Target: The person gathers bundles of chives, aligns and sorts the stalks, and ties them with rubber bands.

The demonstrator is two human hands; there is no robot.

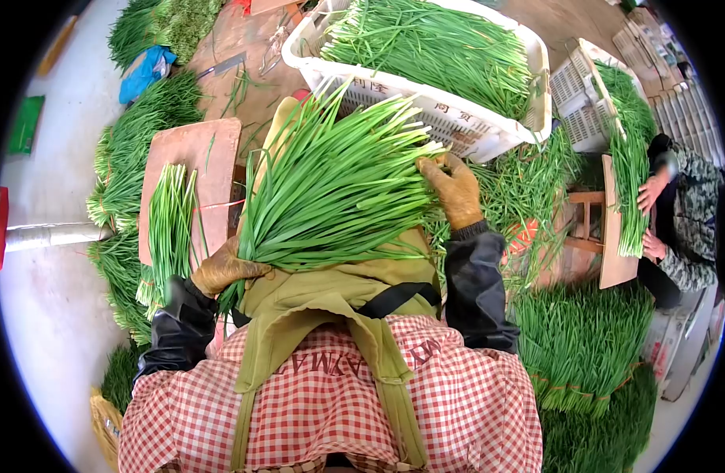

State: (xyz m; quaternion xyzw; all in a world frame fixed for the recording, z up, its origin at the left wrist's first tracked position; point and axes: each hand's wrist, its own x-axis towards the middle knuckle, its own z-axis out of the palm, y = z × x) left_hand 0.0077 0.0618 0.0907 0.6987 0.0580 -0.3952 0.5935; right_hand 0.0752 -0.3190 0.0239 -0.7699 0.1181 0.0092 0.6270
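Observation:
A large loose bunch of garlic chives (339, 185) lies across my lap over an olive apron (268, 299). Its pale ends fan out to the upper right. At the leafy lower-left side, my left hand (227, 268), in a tan glove, grips the bunch with its fingers partly hidden underneath. My right hand (455, 189), gloved alike, pinches a few pale stem ends at the bunch's right edge. Beside my left hand, a smaller bundle of chives (172, 217) rests on a brown board (165, 150).
Ahead stands a white plastic basket (542, 79) full of chives. Loose trimmings (536, 177) lie right of my lap. Tied bundles (591, 339) line the right floor, more bundles (154, 114) the left. A knife (223, 63) lies ahead-left. A co-worker (689, 205) handles chives at the right.

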